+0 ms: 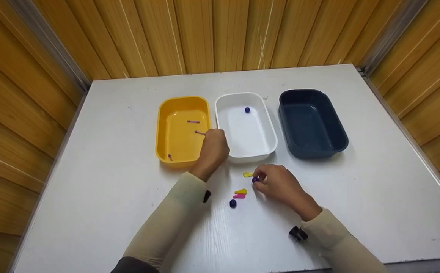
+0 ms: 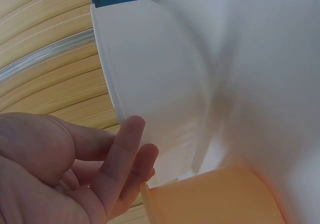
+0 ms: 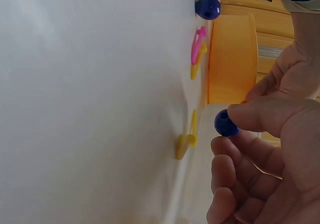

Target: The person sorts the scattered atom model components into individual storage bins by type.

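My left hand (image 1: 214,148) is over the yellow tub's right side, its fingers curled at one end of a thin pink stick (image 1: 200,132). In the left wrist view that hand (image 2: 100,174) is beside the rims; its grip is hidden behind the fingers. My right hand (image 1: 280,184) pinches a dark blue bead (image 3: 226,123) with a hole, between thumb and index finger, just above the table. By those fingertips lies a yellow teardrop-shaped piece (image 1: 247,174). Closer to me are another yellow piece (image 1: 241,191), a pink piece (image 1: 239,196) and a second blue bead (image 1: 233,203).
The yellow tub (image 1: 160,129) contains two more pink sticks (image 1: 193,121). A white tub (image 1: 242,142) beside it has one blue bead (image 1: 247,110) near the back. To the right stands a dark blue tub (image 1: 311,125). Wood-panelled walls (image 1: 197,38) enclose the white table (image 1: 102,170).
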A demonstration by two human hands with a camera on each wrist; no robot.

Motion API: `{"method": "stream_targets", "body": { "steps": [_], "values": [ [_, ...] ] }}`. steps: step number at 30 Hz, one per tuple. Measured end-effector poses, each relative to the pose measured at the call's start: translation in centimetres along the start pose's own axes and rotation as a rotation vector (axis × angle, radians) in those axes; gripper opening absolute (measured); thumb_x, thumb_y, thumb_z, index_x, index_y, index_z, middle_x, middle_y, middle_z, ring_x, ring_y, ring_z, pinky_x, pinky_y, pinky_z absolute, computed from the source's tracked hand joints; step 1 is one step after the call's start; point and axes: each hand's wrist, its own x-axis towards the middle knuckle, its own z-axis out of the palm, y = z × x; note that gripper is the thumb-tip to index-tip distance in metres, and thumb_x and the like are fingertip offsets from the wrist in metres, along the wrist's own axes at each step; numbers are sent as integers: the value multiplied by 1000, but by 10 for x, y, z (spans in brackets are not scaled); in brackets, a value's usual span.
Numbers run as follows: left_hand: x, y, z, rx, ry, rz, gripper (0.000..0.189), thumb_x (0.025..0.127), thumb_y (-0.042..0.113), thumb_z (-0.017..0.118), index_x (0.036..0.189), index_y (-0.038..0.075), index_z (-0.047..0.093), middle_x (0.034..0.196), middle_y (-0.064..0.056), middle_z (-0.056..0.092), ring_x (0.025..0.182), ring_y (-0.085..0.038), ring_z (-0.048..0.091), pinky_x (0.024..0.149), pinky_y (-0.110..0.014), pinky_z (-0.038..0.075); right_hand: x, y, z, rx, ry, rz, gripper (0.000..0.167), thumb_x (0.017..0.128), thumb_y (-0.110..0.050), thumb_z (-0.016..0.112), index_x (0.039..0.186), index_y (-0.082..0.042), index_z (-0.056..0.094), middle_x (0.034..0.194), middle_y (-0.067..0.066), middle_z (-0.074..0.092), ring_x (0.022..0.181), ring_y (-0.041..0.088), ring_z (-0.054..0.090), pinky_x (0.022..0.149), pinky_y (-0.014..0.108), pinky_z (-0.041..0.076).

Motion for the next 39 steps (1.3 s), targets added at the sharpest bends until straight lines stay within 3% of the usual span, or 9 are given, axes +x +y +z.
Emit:
{"method": "stream_targets", "body": {
  "steps": [5, 10, 28, 39],
  "values": [
    [-1, 0, 0, 16, 9, 8, 27, 98, 4, 60, 121, -6, 69, 103, -16, 69, 90, -26, 64, 84, -31, 56, 1, 1, -9, 9, 53, -22, 10, 83, -14, 77, 93, -15, 75, 87, 1, 74, 83, 20, 66, 74, 40, 52],
    [-1, 0, 2, 33, 46, 36, 25, 97, 1, 57, 116, -8, 71, 104, -18, 72, 87, -26, 65, 83, -33, 58, 3, 1, -17, 29, 116, -47, 9, 84, -13, 78, 92, -14, 74, 87, 2, 75, 81, 22, 67, 70, 36, 49],
    [1, 1, 0, 38, -25, -8, 29, 98, 4, 59, 124, -5, 67, 106, -14, 68, 92, -25, 64, 84, -30, 54, 14, 6, -31, 69, 246, -37, 11, 86, -8, 75, 96, -8, 73, 90, 8, 76, 75, 20, 63, 70, 35, 52],
    [-1, 2, 0, 41, -7, 7, 28, 98, 5, 61, 122, -6, 68, 103, -15, 67, 89, -25, 62, 83, -29, 54, 22, 12, -38, 80, 313, 3, 14, 86, -7, 74, 100, -5, 73, 92, 12, 75, 76, 23, 64, 70, 35, 51]
  ]
}}
